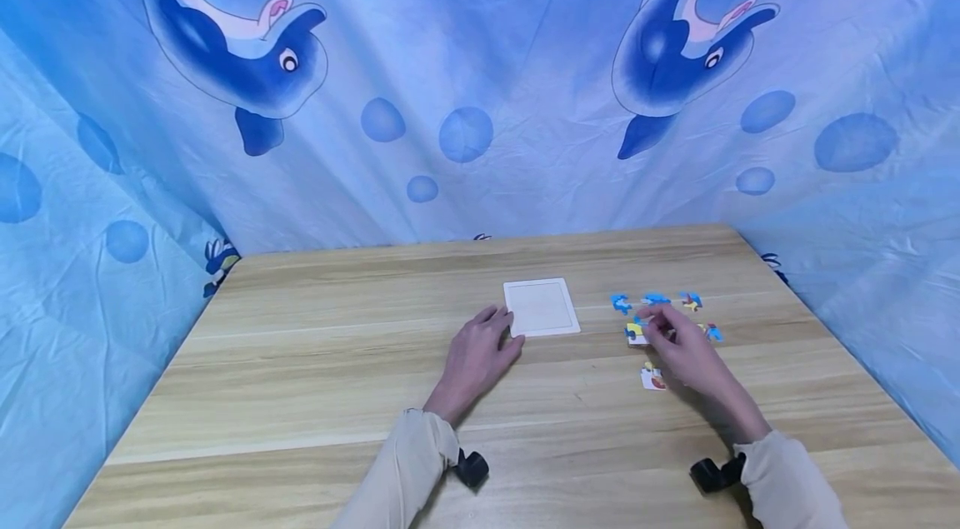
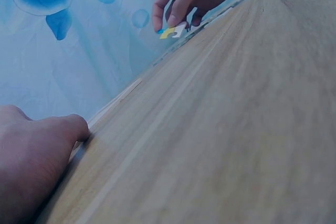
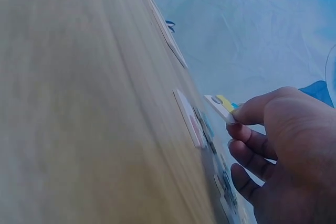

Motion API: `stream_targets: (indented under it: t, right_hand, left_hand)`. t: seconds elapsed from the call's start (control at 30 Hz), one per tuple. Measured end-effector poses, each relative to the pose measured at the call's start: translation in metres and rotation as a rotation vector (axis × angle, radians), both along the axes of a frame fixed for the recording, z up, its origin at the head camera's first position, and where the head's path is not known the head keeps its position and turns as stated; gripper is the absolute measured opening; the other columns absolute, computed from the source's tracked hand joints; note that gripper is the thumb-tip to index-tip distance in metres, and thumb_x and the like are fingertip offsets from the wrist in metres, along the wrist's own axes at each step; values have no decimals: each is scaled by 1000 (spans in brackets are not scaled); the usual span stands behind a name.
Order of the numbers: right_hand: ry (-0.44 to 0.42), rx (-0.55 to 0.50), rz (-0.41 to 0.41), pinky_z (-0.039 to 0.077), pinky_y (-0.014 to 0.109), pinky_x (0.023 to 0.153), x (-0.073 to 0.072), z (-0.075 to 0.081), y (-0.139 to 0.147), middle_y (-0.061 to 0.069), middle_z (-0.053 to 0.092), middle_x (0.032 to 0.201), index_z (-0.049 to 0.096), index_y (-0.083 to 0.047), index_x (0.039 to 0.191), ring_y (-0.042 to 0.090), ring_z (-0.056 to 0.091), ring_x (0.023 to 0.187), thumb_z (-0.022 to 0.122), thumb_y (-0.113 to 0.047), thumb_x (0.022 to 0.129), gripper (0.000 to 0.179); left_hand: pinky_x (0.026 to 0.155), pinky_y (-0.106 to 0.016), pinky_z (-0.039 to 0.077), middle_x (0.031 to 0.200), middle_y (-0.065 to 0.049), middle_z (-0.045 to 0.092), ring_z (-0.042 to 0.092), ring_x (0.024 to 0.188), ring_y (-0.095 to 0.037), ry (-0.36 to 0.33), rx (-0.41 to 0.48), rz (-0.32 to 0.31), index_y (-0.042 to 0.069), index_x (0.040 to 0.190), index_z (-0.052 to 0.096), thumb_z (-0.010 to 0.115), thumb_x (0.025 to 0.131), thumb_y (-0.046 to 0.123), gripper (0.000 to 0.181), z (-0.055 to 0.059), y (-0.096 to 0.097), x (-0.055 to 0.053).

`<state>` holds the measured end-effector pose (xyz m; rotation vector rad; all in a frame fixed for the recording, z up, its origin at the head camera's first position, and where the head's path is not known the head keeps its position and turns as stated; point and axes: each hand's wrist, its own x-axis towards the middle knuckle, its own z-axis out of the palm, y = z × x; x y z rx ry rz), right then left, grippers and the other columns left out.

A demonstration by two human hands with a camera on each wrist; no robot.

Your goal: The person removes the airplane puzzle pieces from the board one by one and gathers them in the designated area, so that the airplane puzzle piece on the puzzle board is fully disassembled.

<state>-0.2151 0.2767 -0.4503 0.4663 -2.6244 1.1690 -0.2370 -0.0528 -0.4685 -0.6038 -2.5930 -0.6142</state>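
My right hand (image 1: 688, 354) pinches a jigsaw piece (image 3: 220, 107) between thumb and index finger, just above the table. This piece (image 2: 172, 32) is yellow and white with a bit of blue. Below and around that hand lie loose jigsaw pieces: a white and red one (image 1: 652, 379) nearer me, blue ones (image 1: 620, 303) farther off. My left hand (image 1: 480, 352) rests on the table, its fingertips touching the lower left corner of a square white puzzle tray (image 1: 535, 283). In the left wrist view only part of the left hand (image 2: 37, 156) shows.
The wooden table (image 1: 300, 362) reaches back to a blue curtain (image 1: 525, 96) printed with dolphins and bubbles, which also hangs at both sides. A black wrist camera (image 1: 471, 470) sits at the left cuff and another (image 1: 712, 475) at the right.
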Motion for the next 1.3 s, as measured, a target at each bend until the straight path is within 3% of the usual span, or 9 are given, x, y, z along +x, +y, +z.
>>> stream_targets:
  t: [0.23, 0.53, 0.73, 1.3]
  right_hand:
    - [-20, 28, -32, 46, 23, 62, 7, 0, 9, 5, 55, 91, 57, -7, 118, 13, 51, 77, 52, -6, 98, 21]
    - [-53, 34, -61, 48, 26, 51, 16, 4, 20, 7, 53, 91, 55, -8, 122, 15, 52, 71, 50, -10, 99, 24]
    - [-38, 65, -83, 47, 23, 61, 19, 6, 26, 6, 56, 93, 56, -6, 120, 12, 53, 76, 51, -6, 98, 23]
    - [-27, 71, -124, 47, 20, 63, 28, 6, 43, 9, 57, 94, 56, -2, 116, 8, 52, 79, 50, -2, 96, 21]
  left_hand:
    - [95, -41, 50, 122, -6, 66, 57, 120, -26, 0, 0, 1, 10, 115, 69, 62, 90, 35, 36, 0, 0, 0]
    - [94, -41, 50, 122, -6, 66, 57, 120, -25, 6, 2, 3, 11, 115, 69, 62, 90, 35, 36, 1, 0, 1]
    - [94, -41, 50, 122, -6, 66, 57, 120, -26, 7, -1, 3, 10, 115, 69, 61, 90, 35, 36, 1, 0, 1]
    - [98, -40, 48, 125, -7, 64, 55, 123, -25, -30, -12, 13, 10, 121, 67, 60, 91, 37, 41, 2, 0, 2]
